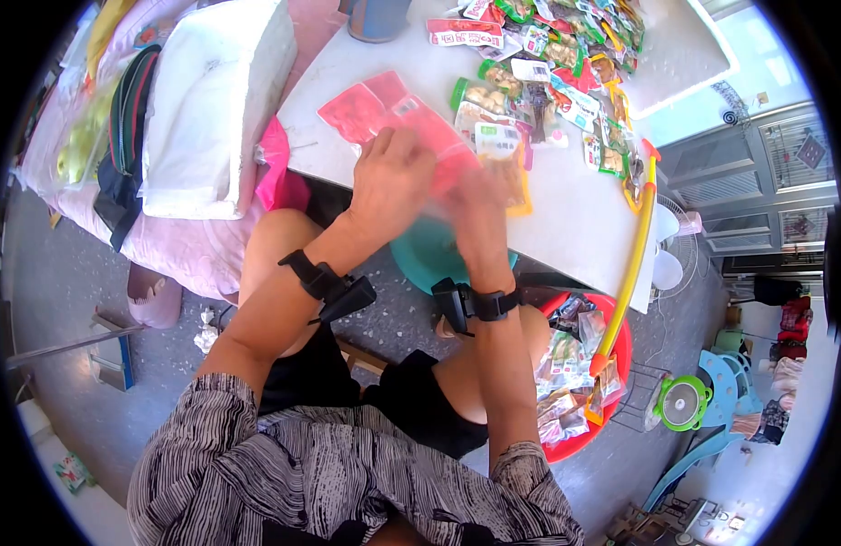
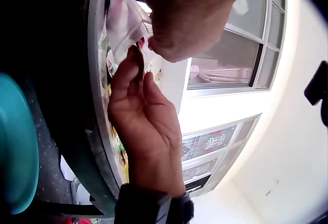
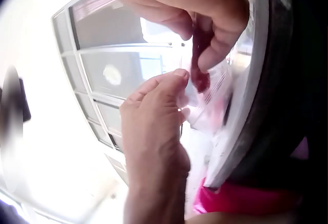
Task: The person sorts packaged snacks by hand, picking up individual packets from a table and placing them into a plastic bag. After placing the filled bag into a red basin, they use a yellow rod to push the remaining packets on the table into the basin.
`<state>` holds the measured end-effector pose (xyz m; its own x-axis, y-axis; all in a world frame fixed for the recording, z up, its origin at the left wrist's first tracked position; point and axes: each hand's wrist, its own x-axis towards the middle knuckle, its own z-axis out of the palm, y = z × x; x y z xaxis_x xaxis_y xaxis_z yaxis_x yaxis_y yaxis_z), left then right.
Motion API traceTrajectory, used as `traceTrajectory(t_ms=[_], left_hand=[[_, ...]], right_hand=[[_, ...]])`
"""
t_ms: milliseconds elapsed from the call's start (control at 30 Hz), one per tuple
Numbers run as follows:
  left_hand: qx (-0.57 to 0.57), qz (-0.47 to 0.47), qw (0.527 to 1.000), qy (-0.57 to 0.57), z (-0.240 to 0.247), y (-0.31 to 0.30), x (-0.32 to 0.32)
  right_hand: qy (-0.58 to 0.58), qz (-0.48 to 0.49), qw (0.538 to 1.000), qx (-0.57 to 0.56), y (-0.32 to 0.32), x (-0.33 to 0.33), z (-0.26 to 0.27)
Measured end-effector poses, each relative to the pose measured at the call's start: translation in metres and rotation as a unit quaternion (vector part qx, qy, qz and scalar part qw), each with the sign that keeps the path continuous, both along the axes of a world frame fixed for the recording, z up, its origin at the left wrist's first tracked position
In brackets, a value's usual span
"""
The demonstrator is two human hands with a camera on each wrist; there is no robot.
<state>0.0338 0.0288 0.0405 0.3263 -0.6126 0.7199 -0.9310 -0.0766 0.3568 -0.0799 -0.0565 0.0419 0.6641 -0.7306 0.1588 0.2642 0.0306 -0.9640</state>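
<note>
A clear and pinkish-red zip bag (image 1: 425,127) lies at the near edge of the white table, its ribbed zip mouth toward the person. My left hand (image 1: 393,177) pinches the edge of its mouth; in the right wrist view the left fingertips (image 3: 180,73) are right at the plastic. My right hand (image 1: 479,214), blurred in the head view, is close beside the left. Between its thumb and fingers it pinches a narrow dark red strip (image 3: 200,60), whose lower end overlaps the bag mouth. The left wrist view shows the right hand (image 2: 146,116) around this strip edge-on.
Many small food packets (image 1: 566,55) are heaped on the white table (image 1: 575,237). A teal basin (image 1: 425,255) is below the table edge. A red tub (image 1: 620,364) of packets stands at right, a yellow tube (image 1: 631,264) across it. At left is a white foam box (image 1: 211,109).
</note>
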Motion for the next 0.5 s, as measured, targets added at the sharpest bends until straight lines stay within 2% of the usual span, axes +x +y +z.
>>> traceTrajectory(t_ms=[67,100,167,233,333,433,500], left_hand=[[-0.01,-0.011,1.0,0.024,-0.002,-0.001,-0.001],[-0.013,-0.011,1.0,0.022,-0.001,-0.001,0.0],[-0.019,-0.008,1.0,0.019,0.001,-0.001,0.002],[-0.02,-0.009,1.0,0.02,0.002,0.0,0.004],[-0.019,-0.011,0.999,0.025,0.001,0.0,0.003],[-0.016,-0.014,0.999,0.028,0.002,0.0,0.001],[-0.011,-0.014,0.999,0.032,0.004,0.001,-0.001]], right_hand=[[-0.007,0.038,0.999,-0.028,0.001,0.004,0.0],[0.04,0.018,0.994,-0.104,0.0,0.006,-0.001],[0.113,-0.011,0.988,-0.108,0.002,0.006,0.0],[0.168,-0.03,0.985,0.032,0.003,-0.001,0.002],[0.173,0.021,0.978,0.113,0.0,-0.006,0.002],[0.105,0.049,0.991,0.068,0.001,0.002,0.008],[0.027,0.075,0.982,0.174,-0.002,0.01,-0.006]])
